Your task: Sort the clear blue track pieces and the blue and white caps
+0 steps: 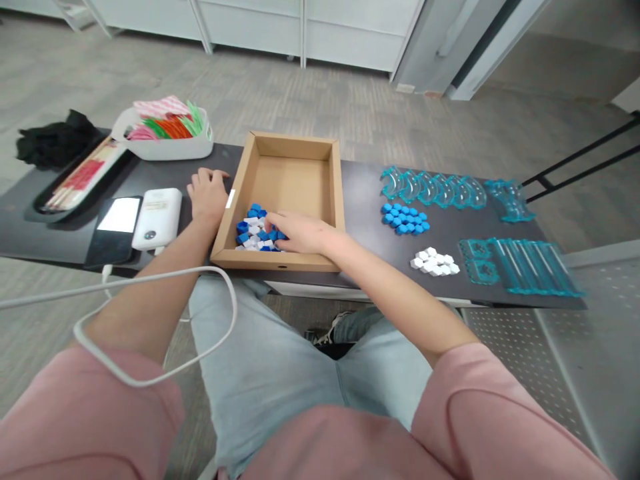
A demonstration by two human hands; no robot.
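A shallow cardboard box (327,200) lies on the dark table, with a heap of small blue and white hexagonal pieces (253,230) in its near left corner. My right hand (300,232) reaches into the box and rests on the heap, fingers curled over the pieces; what they pinch is hidden. My left hand (207,193) lies on the table against the box's left wall, fingers bent and resting flat. To the right of the box sit a cluster of blue hexagons (405,219) and a smaller cluster of white hexagons (435,261).
Clear blue acrylic parts (433,188) line the table's far right, with more blue acrylic strips (525,267) near the front edge. At left are a white power bank (157,217), a phone (115,227), a white basket of coloured items (165,130) and a black tray (75,183). A white cable (150,280) crosses my left arm.
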